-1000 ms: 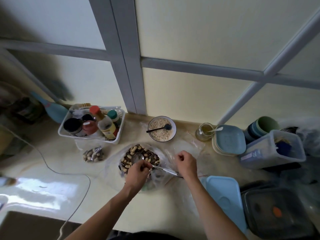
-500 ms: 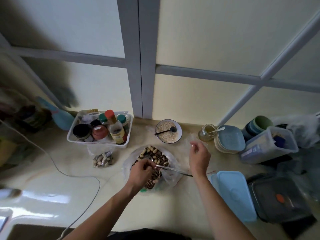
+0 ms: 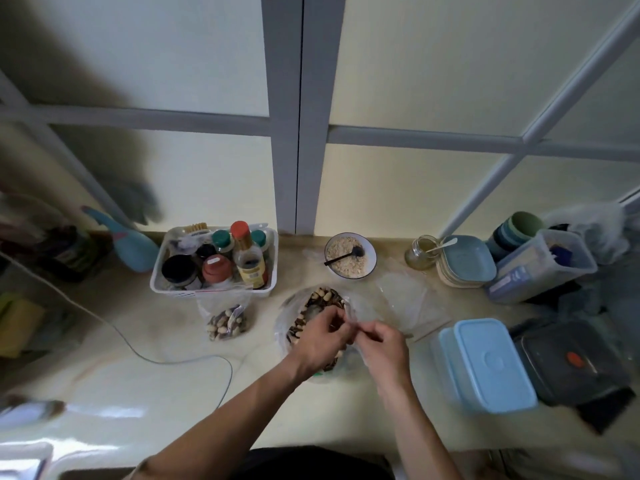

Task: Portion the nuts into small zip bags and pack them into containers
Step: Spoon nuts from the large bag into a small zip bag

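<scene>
Large clear plastic bag of mixed nuts (image 3: 313,301) at counter centre, under both hands. Left hand (image 3: 320,336) and right hand (image 3: 382,342) touching, fingers curled, pinching thin clear zip bag (image 3: 360,311). Filled small bag of nuts (image 3: 227,322) lies left.

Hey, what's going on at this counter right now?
A person is portioning nuts. Both hands, left hand and right hand, meet over the big open bag of nuts, fingers curled around what looks like a small clear bag. One filled small bag lies by the white basket. The blue container is closed.
</scene>
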Motion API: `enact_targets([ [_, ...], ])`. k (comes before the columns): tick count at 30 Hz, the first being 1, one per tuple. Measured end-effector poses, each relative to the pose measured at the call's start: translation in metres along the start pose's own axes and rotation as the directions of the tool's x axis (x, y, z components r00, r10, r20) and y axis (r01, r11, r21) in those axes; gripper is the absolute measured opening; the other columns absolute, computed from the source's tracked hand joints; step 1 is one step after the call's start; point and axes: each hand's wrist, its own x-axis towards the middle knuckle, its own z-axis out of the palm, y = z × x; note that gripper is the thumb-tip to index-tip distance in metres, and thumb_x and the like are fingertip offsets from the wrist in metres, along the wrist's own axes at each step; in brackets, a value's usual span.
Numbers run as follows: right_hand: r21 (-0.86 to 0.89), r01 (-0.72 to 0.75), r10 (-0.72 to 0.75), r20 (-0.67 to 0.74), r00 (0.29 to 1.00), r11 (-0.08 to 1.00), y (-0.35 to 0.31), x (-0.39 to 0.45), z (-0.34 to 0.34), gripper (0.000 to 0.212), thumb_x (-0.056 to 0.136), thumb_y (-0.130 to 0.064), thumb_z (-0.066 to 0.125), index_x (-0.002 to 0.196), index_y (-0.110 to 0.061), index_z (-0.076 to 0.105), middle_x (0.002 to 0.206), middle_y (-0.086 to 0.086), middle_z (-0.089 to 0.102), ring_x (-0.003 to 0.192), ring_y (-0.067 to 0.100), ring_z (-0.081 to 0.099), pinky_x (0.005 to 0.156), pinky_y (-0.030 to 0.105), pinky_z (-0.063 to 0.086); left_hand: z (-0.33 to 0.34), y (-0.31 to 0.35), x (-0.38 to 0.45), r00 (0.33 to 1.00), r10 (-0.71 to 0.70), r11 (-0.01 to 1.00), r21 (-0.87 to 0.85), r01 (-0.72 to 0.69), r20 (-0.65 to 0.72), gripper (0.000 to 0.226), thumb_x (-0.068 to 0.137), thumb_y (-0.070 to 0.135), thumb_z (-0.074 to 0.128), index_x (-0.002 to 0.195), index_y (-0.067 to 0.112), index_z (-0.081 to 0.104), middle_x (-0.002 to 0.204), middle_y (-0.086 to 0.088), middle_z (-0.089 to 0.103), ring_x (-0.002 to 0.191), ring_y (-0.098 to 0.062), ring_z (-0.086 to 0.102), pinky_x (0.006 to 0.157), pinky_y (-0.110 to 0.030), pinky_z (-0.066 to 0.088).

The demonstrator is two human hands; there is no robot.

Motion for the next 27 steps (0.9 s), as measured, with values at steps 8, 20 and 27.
enact_targets([
  [8, -0.014, -0.026, 0.026, -0.021, 0.999, 1.000, -0.008, -0.004, 0.022, 0.031, 0.077, -0.018, 0.087, 0.063, -0.014, 0.060, 0.056, -0.008, 0.063, 0.056, 0.006, 0.053, 0.060, 0.028, 0.045, -0.018, -0.002, -0.003, 0.992, 0.095, 0.966, 0.247, -0.071, -0.084, 0.019, 0.086, 0.040, 0.066, 0.082, 0.021, 0.063, 0.076, 0.004, 0.071, 0.069, -0.006, 0.066, 0.068, -0.030, 0.053],
  [20, -0.318, 0.123, -0.098, 0.094, 0.991, 0.940, -0.013, -0.006, 0.022, 0.013, 0.086, -0.016, 0.077, 0.076, -0.019, 0.069, 0.069, -0.011, 0.070, 0.062, -0.005, 0.061, 0.064, 0.016, 0.047, -0.047, 0.003, -0.003, 0.998, 0.021, 0.910, 0.412, -0.044, 0.061, 0.019, 0.088, 0.016, 0.065, 0.073, 0.010, 0.075, 0.064, 0.000, 0.074, 0.062, -0.013, 0.073, 0.066, -0.033, 0.061],
  [27, -0.660, 0.345, -0.527, -0.093, 0.845, 0.668, -0.022, -0.009, 0.022, 0.027, 0.079, -0.006, 0.074, 0.073, -0.016, 0.050, 0.071, -0.002, 0.053, 0.064, 0.019, 0.052, 0.055, 0.034, 0.044, -0.047, 0.004, -0.002, 0.999, -0.050, 0.826, 0.562, 0.048, -0.012, 0.025, 0.080, 0.021, 0.066, 0.063, 0.004, 0.071, 0.058, -0.004, 0.071, 0.058, -0.018, 0.071, 0.063, -0.034, 0.060],
])
